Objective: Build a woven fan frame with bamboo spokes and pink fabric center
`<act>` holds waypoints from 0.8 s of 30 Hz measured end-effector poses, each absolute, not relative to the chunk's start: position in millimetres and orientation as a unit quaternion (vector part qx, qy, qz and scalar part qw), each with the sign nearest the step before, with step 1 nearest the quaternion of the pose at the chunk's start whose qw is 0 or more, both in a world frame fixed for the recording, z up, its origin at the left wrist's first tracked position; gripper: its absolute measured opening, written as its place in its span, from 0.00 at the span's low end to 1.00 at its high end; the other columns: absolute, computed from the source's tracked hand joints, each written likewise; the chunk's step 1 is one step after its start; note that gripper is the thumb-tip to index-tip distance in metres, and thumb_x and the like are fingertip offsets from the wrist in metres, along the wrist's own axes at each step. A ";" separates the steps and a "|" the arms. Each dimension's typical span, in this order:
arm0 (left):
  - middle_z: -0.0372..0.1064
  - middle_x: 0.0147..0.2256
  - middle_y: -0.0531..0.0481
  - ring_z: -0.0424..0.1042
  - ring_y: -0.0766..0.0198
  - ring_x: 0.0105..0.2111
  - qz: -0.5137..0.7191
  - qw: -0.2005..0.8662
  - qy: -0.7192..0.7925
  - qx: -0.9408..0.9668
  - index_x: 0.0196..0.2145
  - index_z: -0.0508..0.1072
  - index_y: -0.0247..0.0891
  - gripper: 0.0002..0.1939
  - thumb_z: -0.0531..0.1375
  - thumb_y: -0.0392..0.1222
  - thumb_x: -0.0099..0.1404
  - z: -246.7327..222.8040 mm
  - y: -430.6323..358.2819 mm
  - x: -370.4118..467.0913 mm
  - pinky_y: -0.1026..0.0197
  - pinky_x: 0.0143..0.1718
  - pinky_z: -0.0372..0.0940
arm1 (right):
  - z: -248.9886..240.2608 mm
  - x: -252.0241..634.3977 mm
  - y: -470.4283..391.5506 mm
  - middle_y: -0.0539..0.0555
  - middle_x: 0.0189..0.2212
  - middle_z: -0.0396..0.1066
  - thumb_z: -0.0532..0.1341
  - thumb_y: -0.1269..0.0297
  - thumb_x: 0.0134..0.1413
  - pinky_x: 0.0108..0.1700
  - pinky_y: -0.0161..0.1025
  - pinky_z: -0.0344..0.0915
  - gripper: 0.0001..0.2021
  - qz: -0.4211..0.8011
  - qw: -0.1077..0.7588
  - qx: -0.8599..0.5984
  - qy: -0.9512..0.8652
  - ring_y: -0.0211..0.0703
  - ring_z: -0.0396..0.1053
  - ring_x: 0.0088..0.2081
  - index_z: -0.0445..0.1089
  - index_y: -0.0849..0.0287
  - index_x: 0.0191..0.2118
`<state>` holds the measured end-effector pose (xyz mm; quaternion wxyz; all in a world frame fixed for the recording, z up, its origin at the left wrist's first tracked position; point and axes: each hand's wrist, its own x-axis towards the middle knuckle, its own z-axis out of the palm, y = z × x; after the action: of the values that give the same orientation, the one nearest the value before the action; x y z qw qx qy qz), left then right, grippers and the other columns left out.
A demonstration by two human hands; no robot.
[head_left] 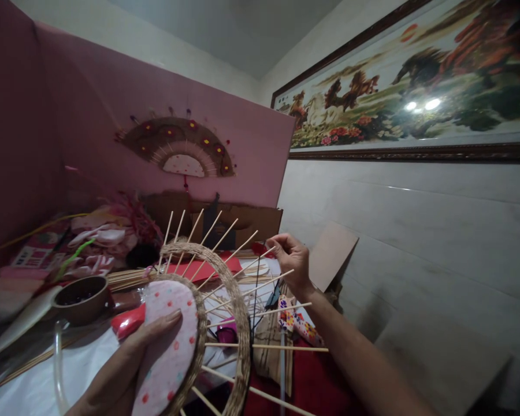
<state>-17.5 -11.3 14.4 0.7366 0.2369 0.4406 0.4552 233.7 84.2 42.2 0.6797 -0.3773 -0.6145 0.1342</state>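
Two bare hands, one half-round stick fan [233, 289], low at 7 o'clock of view. Left hand [112, 361], at fan's 8 o'clock: fingers holding dotted cloth pad [167, 346], thumb on top. Right hand [297, 263], at fan's 2 o'clock: fingers narrow, apparently pinching dark cord [255, 306]. Best kept: firm pad grip, light even tension, sticks [281, 348] evenly spread (thin, could snap).
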 end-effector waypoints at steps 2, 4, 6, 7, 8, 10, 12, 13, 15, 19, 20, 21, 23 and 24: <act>0.76 0.21 0.38 0.74 0.50 0.18 0.453 0.740 0.440 0.232 0.47 0.66 0.20 0.21 0.59 0.34 0.57 14.5 -10.2 -17.3 0.52 0.21 0.70 | 47.1 236.5 79.0 0.47 0.20 0.64 0.62 0.58 0.50 0.25 0.32 0.57 0.10 0.104 0.699 -0.373 -0.602 0.34 0.59 0.22 0.68 0.60 0.28; 0.76 0.22 0.39 0.74 0.49 0.18 0.456 0.735 0.446 0.230 0.47 0.66 0.21 0.21 0.59 0.34 0.57 13.5 -9.1 -17.8 0.50 0.21 0.70 | 50.1 237.9 74.3 0.46 0.20 0.64 0.62 0.59 0.51 0.25 0.32 0.57 0.09 0.069 0.713 -0.371 -0.591 0.34 0.58 0.22 0.68 0.59 0.28; 0.76 0.22 0.39 0.75 0.48 0.19 0.459 0.730 0.449 0.232 0.48 0.66 0.21 0.21 0.59 0.34 0.57 12.7 -8.6 -18.3 0.50 0.22 0.71 | 51.3 238.5 71.3 0.46 0.20 0.64 0.62 0.60 0.51 0.26 0.32 0.57 0.08 0.025 0.720 -0.367 -0.589 0.33 0.58 0.22 0.68 0.59 0.28; 0.76 0.22 0.38 0.75 0.48 0.20 0.459 0.730 0.449 0.234 0.48 0.66 0.21 0.21 0.59 0.33 0.57 12.6 -8.7 -18.5 0.50 0.23 0.71 | 51.4 238.7 70.7 0.46 0.20 0.64 0.62 0.61 0.51 0.26 0.32 0.57 0.07 0.007 0.719 -0.365 -0.591 0.33 0.58 0.23 0.68 0.59 0.28; 0.77 0.22 0.38 0.75 0.47 0.21 0.458 0.730 0.448 0.236 0.48 0.66 0.20 0.21 0.59 0.33 0.57 12.8 -9.0 -18.5 0.50 0.23 0.71 | 51.1 238.8 70.6 0.46 0.21 0.64 0.62 0.61 0.52 0.26 0.32 0.57 0.07 -0.006 0.718 -0.363 -0.595 0.33 0.59 0.23 0.69 0.59 0.28; 0.77 0.23 0.37 0.76 0.46 0.23 0.454 0.732 0.448 0.241 0.47 0.66 0.20 0.20 0.59 0.33 0.57 13.5 -9.9 -18.2 0.50 0.24 0.71 | 49.8 239.1 71.4 0.46 0.21 0.65 0.62 0.61 0.52 0.26 0.32 0.58 0.07 -0.009 0.712 -0.364 -0.600 0.33 0.59 0.22 0.68 0.59 0.29; 0.77 0.24 0.36 0.76 0.45 0.24 0.455 0.728 0.453 0.243 0.47 0.66 0.19 0.20 0.59 0.33 0.57 14.2 -10.8 -17.7 0.49 0.26 0.71 | 47.1 239.1 72.5 0.47 0.20 0.65 0.62 0.61 0.52 0.25 0.32 0.58 0.08 -0.003 0.708 -0.371 -0.601 0.33 0.60 0.22 0.68 0.59 0.29; 0.77 0.24 0.36 0.76 0.46 0.24 0.456 0.726 0.455 0.243 0.46 0.66 0.19 0.19 0.59 0.33 0.57 14.4 -11.1 -17.5 0.49 0.27 0.71 | 45.2 238.8 72.9 0.47 0.20 0.65 0.61 0.60 0.52 0.25 0.31 0.58 0.08 -0.001 0.705 -0.377 -0.601 0.33 0.60 0.22 0.68 0.59 0.29; 0.77 0.23 0.36 0.76 0.47 0.23 0.458 0.724 0.456 0.244 0.46 0.67 0.19 0.20 0.60 0.33 0.57 14.5 -11.6 -17.3 0.50 0.26 0.71 | 40.5 237.9 73.4 0.47 0.20 0.66 0.61 0.60 0.53 0.24 0.31 0.58 0.09 0.004 0.698 -0.386 -0.603 0.34 0.61 0.22 0.68 0.60 0.29; 0.76 0.22 0.38 0.75 0.48 0.20 0.454 0.733 0.449 0.236 0.46 0.67 0.20 0.20 0.59 0.33 0.57 14.8 -12.1 -17.2 0.51 0.23 0.70 | 31.4 235.1 73.4 0.48 0.19 0.67 0.61 0.59 0.53 0.23 0.31 0.57 0.09 0.013 0.684 -0.394 -0.614 0.34 0.62 0.21 0.68 0.60 0.29; 0.76 0.22 0.39 0.75 0.48 0.20 0.451 0.735 0.448 0.235 0.46 0.67 0.20 0.19 0.59 0.33 0.57 15.1 -12.3 -17.1 0.51 0.23 0.70 | 30.3 234.7 73.4 0.48 0.19 0.67 0.61 0.59 0.53 0.23 0.31 0.57 0.09 0.012 0.683 -0.395 -0.614 0.34 0.62 0.21 0.68 0.60 0.28; 0.76 0.22 0.39 0.75 0.49 0.20 0.450 0.735 0.448 0.238 0.46 0.68 0.20 0.19 0.59 0.32 0.57 15.4 -12.5 -16.9 0.52 0.23 0.70 | 29.9 234.7 73.5 0.48 0.20 0.67 0.61 0.59 0.53 0.23 0.31 0.57 0.09 0.010 0.685 -0.395 -0.612 0.34 0.62 0.21 0.68 0.59 0.29; 0.76 0.21 0.39 0.75 0.50 0.20 0.453 0.730 0.449 0.244 0.42 0.69 0.21 0.16 0.59 0.32 0.56 15.8 -12.7 -16.5 0.54 0.22 0.70 | 31.3 235.3 73.5 0.47 0.20 0.66 0.60 0.60 0.53 0.24 0.31 0.57 0.09 0.000 0.693 -0.399 -0.601 0.34 0.61 0.21 0.68 0.60 0.29; 0.76 0.20 0.39 0.75 0.51 0.19 0.457 0.729 0.449 0.242 0.39 0.70 0.21 0.13 0.59 0.32 0.56 15.8 -12.8 -16.4 0.55 0.21 0.70 | 32.7 235.9 73.4 0.47 0.20 0.66 0.60 0.59 0.53 0.24 0.31 0.57 0.09 -0.009 0.699 -0.402 -0.592 0.34 0.61 0.22 0.67 0.60 0.30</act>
<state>-16.4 -12.8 15.8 0.7288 0.2420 0.4493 0.4565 235.9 73.4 32.7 0.6985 -0.4015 -0.5922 -0.0086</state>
